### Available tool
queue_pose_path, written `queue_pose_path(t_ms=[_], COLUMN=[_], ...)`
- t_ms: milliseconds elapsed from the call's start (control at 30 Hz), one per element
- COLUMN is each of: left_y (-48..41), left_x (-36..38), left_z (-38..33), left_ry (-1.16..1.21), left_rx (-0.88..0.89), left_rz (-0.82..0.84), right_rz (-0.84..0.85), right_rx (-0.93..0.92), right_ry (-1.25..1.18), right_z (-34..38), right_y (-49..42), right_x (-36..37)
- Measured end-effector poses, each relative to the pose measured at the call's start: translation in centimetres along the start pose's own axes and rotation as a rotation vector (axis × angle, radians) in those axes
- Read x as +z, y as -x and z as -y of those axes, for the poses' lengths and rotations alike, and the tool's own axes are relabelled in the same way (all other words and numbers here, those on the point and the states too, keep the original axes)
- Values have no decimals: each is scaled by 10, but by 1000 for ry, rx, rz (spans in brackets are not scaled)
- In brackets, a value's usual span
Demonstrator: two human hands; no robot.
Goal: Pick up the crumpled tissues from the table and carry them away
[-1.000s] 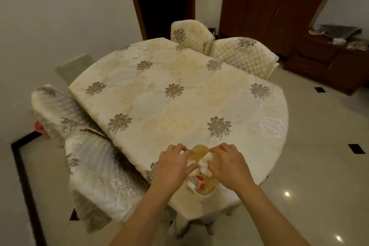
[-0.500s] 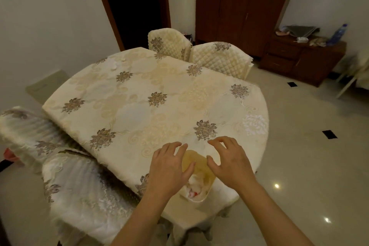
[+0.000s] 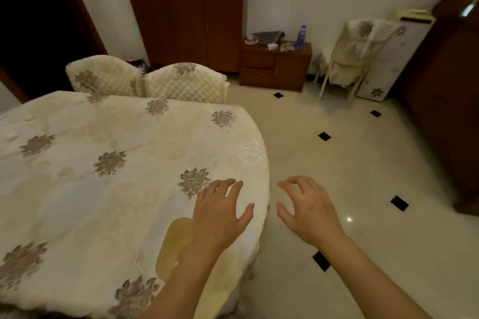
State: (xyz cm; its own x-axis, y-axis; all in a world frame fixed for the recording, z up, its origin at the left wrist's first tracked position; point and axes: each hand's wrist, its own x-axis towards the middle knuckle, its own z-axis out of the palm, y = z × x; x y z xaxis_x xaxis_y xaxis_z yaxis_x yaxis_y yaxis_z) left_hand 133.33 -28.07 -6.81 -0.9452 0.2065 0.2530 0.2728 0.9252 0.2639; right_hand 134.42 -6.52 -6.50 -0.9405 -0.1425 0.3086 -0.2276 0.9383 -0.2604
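— So where are the hands?
— Left hand [image 3: 220, 215] over the table [image 3: 77, 189] edge, right hand [image 3: 308, 210] above bare floor [image 3: 337, 163] — both spread, holding nothing.
— Tissues?
— Can't tell (a yellowish bag [image 3: 173, 246] lies under the left wrist). Two chairs [image 3: 145, 80] behind.

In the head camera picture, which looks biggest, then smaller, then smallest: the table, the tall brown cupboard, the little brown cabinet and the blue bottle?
1. table
2. tall brown cupboard
3. little brown cabinet
4. blue bottle

The table is nearest the camera, which enlarges it.
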Motion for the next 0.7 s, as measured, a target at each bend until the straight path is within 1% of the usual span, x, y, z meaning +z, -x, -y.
queue_pose_path(t_ms=[167, 333, 533, 700], left_y=[-27, -68, -141, -210], left_x=[12, 28, 58, 86], left_z=[-28, -57, -102, -145], left_ry=[15, -10, -16, -38], left_rx=[75, 120, 88, 51], left_rz=[-19, -23, -32, -70], right_rz=[-44, -82, -95, -101], right_rx=[84, 114, 105, 53], right_ry=[26, 27, -5, -17], right_z=[-41, -88, -163, -231], right_y=[-1, -24, -78, -134], right_x=[-5, -7, -14, -24])
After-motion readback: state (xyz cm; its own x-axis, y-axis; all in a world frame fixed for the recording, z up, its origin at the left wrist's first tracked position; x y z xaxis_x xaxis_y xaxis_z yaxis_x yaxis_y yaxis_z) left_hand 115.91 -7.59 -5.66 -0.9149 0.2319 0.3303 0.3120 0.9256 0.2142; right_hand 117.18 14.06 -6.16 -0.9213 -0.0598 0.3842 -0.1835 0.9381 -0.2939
